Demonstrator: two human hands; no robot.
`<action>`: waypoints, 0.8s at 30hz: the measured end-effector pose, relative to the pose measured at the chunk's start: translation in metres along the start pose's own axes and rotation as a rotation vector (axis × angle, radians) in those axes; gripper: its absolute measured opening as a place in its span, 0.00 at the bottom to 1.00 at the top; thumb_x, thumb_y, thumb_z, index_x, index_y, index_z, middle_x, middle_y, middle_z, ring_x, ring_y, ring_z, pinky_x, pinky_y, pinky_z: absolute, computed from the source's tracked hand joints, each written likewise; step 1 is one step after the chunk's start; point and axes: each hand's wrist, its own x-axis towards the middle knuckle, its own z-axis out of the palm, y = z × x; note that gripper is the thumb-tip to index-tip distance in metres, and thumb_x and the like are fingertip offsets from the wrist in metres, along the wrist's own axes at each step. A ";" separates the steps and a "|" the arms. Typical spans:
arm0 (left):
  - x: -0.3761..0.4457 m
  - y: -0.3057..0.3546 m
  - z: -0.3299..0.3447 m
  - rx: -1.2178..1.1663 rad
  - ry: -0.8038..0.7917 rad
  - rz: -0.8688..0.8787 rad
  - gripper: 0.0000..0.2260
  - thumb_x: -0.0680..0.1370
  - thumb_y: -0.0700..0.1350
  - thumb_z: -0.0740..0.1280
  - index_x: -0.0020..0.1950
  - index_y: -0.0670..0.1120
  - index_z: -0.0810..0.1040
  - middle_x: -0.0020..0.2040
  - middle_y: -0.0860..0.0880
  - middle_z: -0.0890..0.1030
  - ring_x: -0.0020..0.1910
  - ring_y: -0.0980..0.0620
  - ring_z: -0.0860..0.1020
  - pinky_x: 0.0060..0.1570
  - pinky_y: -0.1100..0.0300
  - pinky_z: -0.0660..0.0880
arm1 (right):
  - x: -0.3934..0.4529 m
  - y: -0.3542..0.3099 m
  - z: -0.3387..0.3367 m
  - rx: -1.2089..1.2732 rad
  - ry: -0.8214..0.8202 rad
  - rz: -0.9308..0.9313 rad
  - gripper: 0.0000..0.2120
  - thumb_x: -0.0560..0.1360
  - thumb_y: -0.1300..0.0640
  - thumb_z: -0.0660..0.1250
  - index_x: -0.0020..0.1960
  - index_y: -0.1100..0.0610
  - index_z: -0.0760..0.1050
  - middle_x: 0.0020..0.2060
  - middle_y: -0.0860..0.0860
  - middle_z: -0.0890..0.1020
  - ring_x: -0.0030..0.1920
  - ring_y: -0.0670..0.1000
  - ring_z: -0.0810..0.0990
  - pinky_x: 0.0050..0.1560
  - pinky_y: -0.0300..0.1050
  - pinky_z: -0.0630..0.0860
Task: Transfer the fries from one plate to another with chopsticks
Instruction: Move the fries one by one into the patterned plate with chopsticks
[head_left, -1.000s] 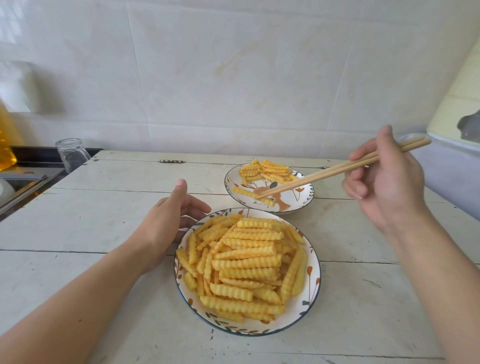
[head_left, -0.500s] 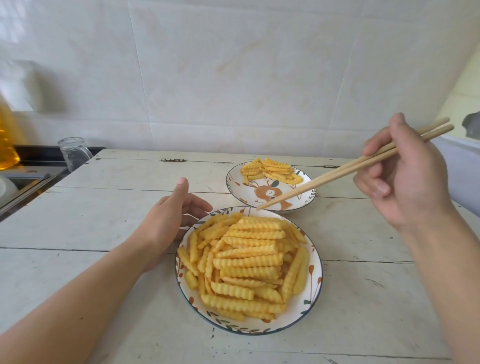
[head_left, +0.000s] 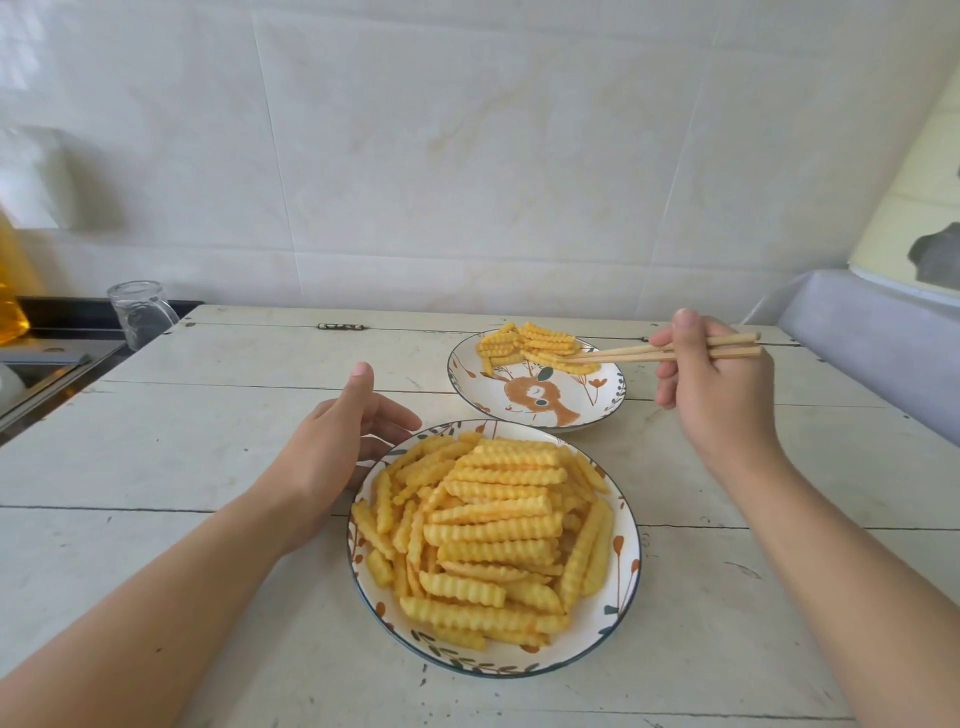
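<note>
Two plates: the near plate (head_left: 626, 597) sat heaped with crinkle-cut fries (head_left: 493, 530); the far plate (head_left: 608, 410), just beyond it and to the right, held a small cluster of fries (head_left: 524, 343) at its far edge.
Table: a worn white table (head_left: 208, 415) carried both plates.
Right hand: the right hand (head_left: 717, 395) pinched a pair of wooden chopsticks (head_left: 654, 353) near their blunt ends, its fingers curled round them.
Chopstick tips: they lay close together over the far plate, at the small cluster; whether they held a fry could not be told.
Left hand: the left hand (head_left: 332, 447) rested on the table just left of the near plate, fingers relaxed and spread toward its rim, gripping nothing.
Handling: each fry looked light and fairly stiff, its ridges likely giving the sticks some bite, though a hard squeeze could snap one.
Where to grip: probably across the middle of a topmost fry, so that it balances.
Far left: a clear glass (head_left: 140, 312) stood by the table's far corner.
</note>
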 end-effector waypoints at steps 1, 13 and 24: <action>0.000 0.000 0.000 0.000 0.000 0.001 0.35 0.84 0.66 0.48 0.46 0.46 0.88 0.48 0.43 0.85 0.46 0.45 0.81 0.53 0.45 0.75 | 0.000 0.001 0.002 -0.024 -0.005 -0.010 0.19 0.83 0.43 0.60 0.42 0.54 0.80 0.29 0.52 0.76 0.24 0.49 0.74 0.30 0.47 0.74; 0.001 -0.001 0.000 0.001 -0.002 0.007 0.35 0.84 0.67 0.48 0.47 0.46 0.87 0.47 0.45 0.85 0.45 0.45 0.81 0.52 0.46 0.75 | 0.004 0.007 0.003 -0.063 -0.009 -0.029 0.18 0.83 0.44 0.60 0.42 0.54 0.80 0.28 0.50 0.75 0.25 0.49 0.73 0.32 0.48 0.73; 0.004 -0.003 -0.002 -0.003 0.009 0.003 0.35 0.84 0.67 0.48 0.46 0.46 0.87 0.47 0.44 0.86 0.45 0.46 0.82 0.53 0.45 0.76 | 0.006 0.006 0.010 -0.012 -0.015 -0.031 0.18 0.83 0.45 0.60 0.42 0.54 0.80 0.26 0.49 0.75 0.25 0.50 0.73 0.30 0.44 0.71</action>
